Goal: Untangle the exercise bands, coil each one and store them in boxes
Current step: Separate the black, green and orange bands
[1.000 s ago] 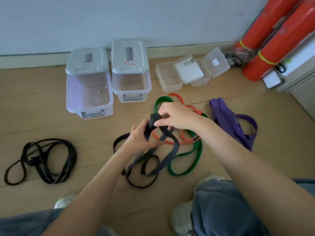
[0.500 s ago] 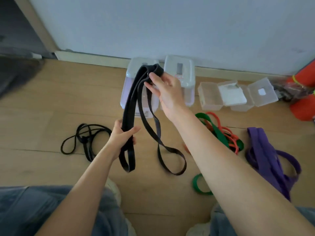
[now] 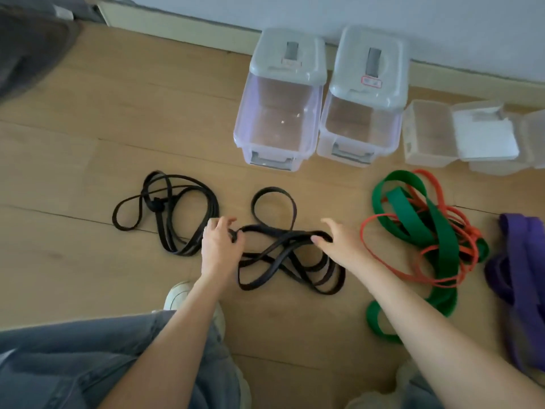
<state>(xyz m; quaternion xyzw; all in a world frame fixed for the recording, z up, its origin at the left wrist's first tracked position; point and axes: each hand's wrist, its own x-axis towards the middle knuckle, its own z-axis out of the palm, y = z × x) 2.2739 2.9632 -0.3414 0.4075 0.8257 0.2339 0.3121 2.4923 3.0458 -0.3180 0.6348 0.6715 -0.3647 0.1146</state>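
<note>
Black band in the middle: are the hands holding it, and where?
The left hand pinches the middle black band at its left end loop. The right hand is spread open, fingertips only touching the band's right end. The band lies on the floor.

Two black bands (image 3: 165,214) (image 3: 289,261), one green band (image 3: 413,222), one orange band (image 3: 380,261), one purple band (image 3: 519,261); two large lidded boxes (image 3: 280,113) (image 3: 362,119), two small boxes (image 3: 424,134) (image 3: 530,143).

At the right edge the purple band (image 3: 522,278) and the last small box (image 3: 533,137) run out of frame. A dark blurred shape (image 3: 29,45) in the upper left can't be identified. The box labels are unreadable.
</note>
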